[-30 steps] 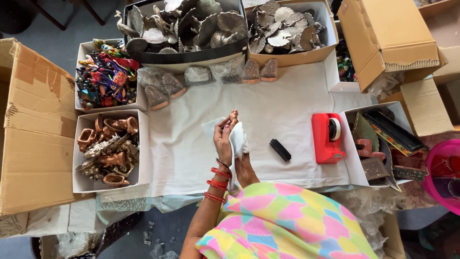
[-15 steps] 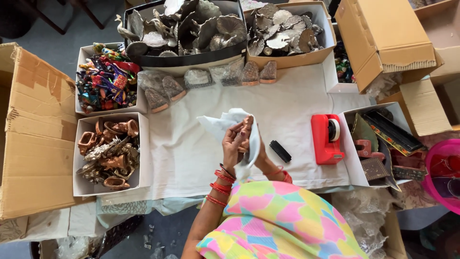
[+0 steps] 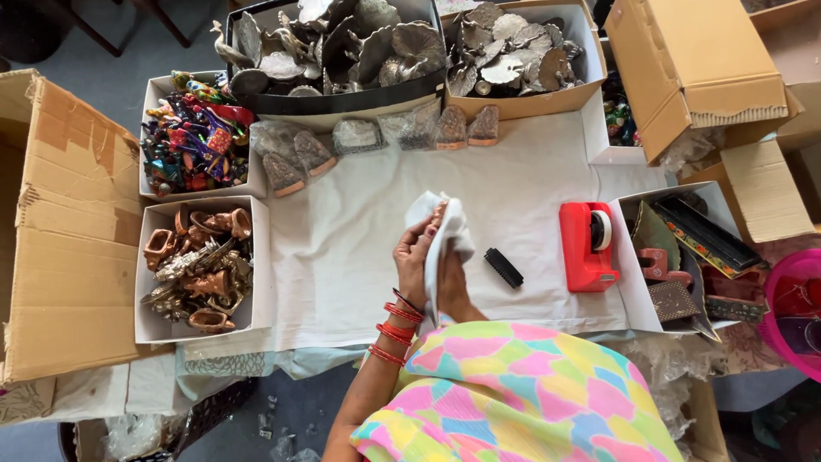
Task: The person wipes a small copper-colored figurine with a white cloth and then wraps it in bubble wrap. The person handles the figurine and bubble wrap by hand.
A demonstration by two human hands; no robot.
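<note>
Both hands wrapped in white paper at the near edge of the counter

The left hand [image 3: 415, 257] and right hand [image 3: 449, 287] are pressed close together, fingers closed on a crumpled sheet of white paper [image 3: 440, 224] held just above the paper-covered counter [image 3: 342, 257]; what sits inside the paper cannot be seen. Just right of them lies a small black brush [image 3: 504, 268], and beyond it a red tape dispenser [image 3: 586, 246]. To the left, a white box of copper-coloured figurines [image 3: 198, 269], then a box of painted figures [image 3: 195, 137]. Farther off, wrapped metal pieces [image 3: 376, 137] line up before trays of silver-coloured metal leaves [image 3: 513, 56]
</note>
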